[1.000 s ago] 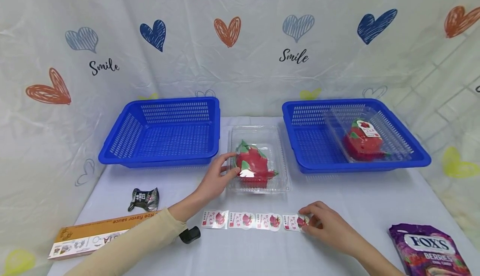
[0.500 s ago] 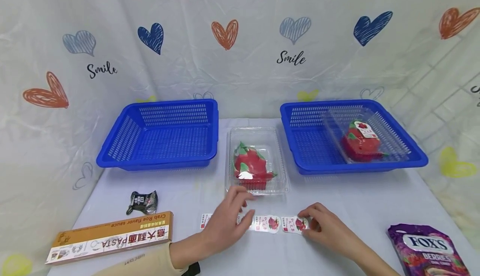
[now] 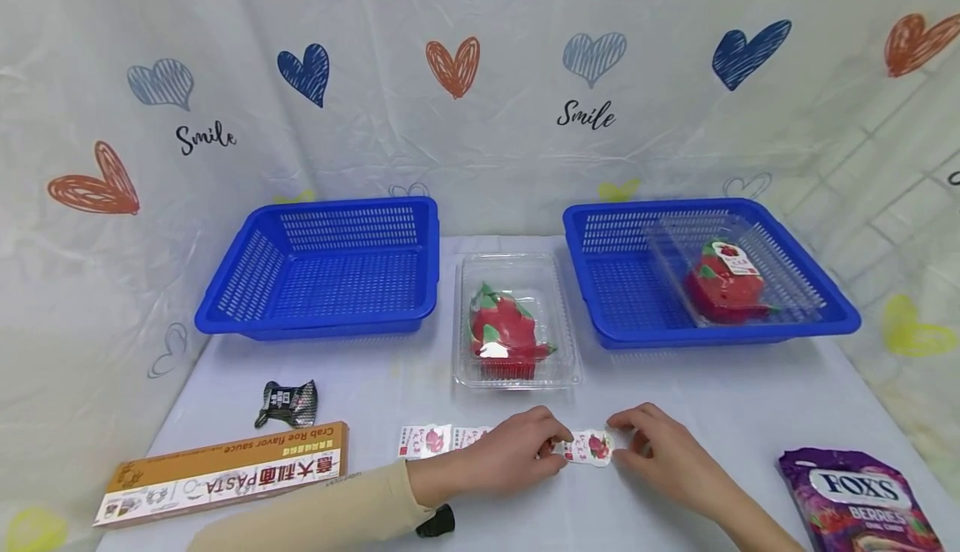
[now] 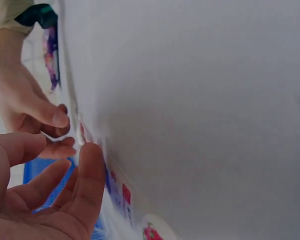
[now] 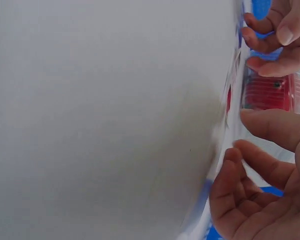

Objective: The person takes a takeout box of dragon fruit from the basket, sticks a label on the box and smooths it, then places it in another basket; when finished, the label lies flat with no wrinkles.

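A strip of white dragon fruit stickers (image 3: 426,442) lies flat on the white cloth, partly covered by my left hand (image 3: 517,452). That hand's fingertips are at the left edge of the rightmost sticker (image 3: 588,448), thumb and index finger apart in the left wrist view. My right hand (image 3: 663,456) rests at the same sticker's right edge. Its thumb and index finger stand apart in the right wrist view; whether they touch the sticker I cannot tell. Behind the strip stands a closed clear plastic box (image 3: 551,273) holding a red and green dragon fruit (image 3: 506,327).
A blue basket (image 3: 318,323) stands back left. The back-right basket (image 3: 615,333) holds another boxed dragon fruit (image 3: 723,289) bearing a sticker. A pasta box (image 3: 225,473) and small black packet (image 3: 288,403) lie left, a purple Fox's candy bag (image 3: 862,494) at front right.
My left hand has left the clear box and come forward and right to the rightmost sticker. My right hand has shifted slightly right, off the sticker's face to its edge.
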Available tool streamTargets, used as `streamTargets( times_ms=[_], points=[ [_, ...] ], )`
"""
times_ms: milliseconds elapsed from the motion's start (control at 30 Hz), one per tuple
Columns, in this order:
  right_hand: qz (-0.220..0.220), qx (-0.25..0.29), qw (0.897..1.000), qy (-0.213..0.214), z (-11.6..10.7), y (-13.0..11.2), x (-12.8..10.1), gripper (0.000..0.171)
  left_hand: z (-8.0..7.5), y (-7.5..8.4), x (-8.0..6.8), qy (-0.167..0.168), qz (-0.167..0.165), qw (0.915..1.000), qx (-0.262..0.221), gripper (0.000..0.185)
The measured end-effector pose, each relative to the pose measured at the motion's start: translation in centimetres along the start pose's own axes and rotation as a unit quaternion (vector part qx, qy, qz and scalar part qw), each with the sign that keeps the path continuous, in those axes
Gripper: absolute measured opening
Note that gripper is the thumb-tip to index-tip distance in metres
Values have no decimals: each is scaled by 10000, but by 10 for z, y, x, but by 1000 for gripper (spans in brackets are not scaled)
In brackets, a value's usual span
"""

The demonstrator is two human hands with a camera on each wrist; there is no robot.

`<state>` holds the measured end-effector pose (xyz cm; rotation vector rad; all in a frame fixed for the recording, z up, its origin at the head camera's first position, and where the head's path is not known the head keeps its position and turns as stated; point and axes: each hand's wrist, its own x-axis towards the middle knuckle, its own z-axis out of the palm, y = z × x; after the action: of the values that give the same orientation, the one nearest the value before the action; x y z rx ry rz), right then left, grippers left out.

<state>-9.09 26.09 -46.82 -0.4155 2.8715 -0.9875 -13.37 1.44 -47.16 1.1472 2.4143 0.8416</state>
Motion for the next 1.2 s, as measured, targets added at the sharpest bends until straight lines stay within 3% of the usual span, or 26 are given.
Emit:
streamTargets(
  times_ms=[167, 367, 733, 933, 1200],
  points=[
    [484, -405, 9980, 4, -1, 1, -2, 29, 6, -1, 17, 109, -214, 9997, 31, 24],
    [321, -404, 9987, 57, 2, -1, -1, 27, 11, -1, 29, 257, -276, 9990, 220, 22],
    [456, -480, 9978, 84, 8, -5, 3, 20, 14, -2, 31, 410, -303, 9985, 187, 25],
    [542, -216, 9982, 157, 8, -1, 6, 13, 15, 0, 31, 416, -333, 9984, 198, 18],
    [313, 109, 9994, -114, 6, 8, 10, 10, 16, -1, 32, 268, -568, 9980, -1, 12]
  ],
)
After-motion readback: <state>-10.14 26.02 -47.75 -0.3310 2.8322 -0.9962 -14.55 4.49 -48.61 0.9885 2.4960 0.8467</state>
